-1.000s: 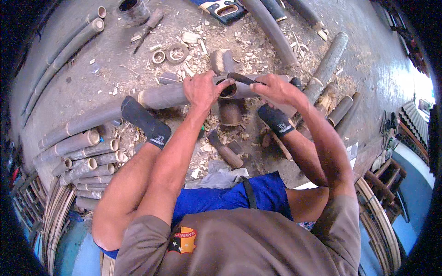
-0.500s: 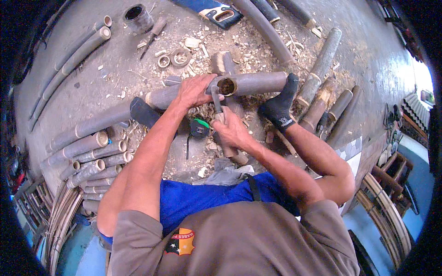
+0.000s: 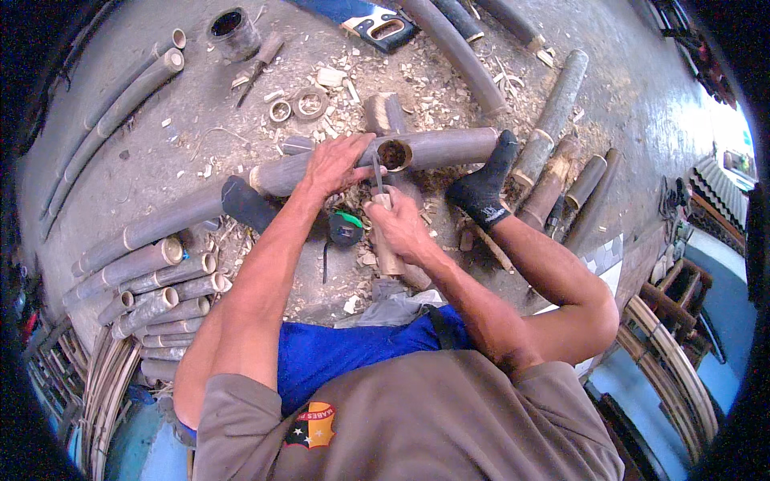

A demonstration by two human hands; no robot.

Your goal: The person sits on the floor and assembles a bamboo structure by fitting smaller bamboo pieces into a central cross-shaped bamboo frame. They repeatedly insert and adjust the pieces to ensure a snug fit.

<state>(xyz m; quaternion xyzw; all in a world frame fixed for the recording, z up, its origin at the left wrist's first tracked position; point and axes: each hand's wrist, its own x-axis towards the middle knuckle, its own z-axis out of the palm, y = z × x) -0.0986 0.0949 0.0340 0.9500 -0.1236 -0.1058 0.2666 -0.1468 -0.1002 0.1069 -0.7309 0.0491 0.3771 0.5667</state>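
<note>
A long dark bamboo pole point(image 3: 457, 147) lies crosswise before me, with a round hole point(image 3: 395, 155) cut in its upper side. My left hand point(image 3: 340, 164) grips the pole just left of the hole, thumb stretched toward the blade. My right hand point(image 3: 399, 227) is closed round the wooden handle of a chisel point(image 3: 379, 175), whose narrow metal blade points away from me at the hole's left edge. My feet in dark socks point(image 3: 480, 190) rest against the pole on both sides. Under the pole stands a short wooden support block point(image 3: 385, 113), partly hidden.
A tape measure point(image 3: 346, 230) lies between my arms. Cut bamboo pieces are stacked at the left point(image 3: 156, 276) and lie at the right point(image 3: 553, 120). Beyond are bamboo rings point(image 3: 310, 103), a knife-like tool point(image 3: 261, 66), a pot point(image 3: 233, 34) and a handsaw point(image 3: 385, 28), among wood chips.
The chisel has turned slightly, its blade looking narrower at the hole's edge. My left hand's fingers lie a little flatter on the pole. The whole view has shifted slightly.
</note>
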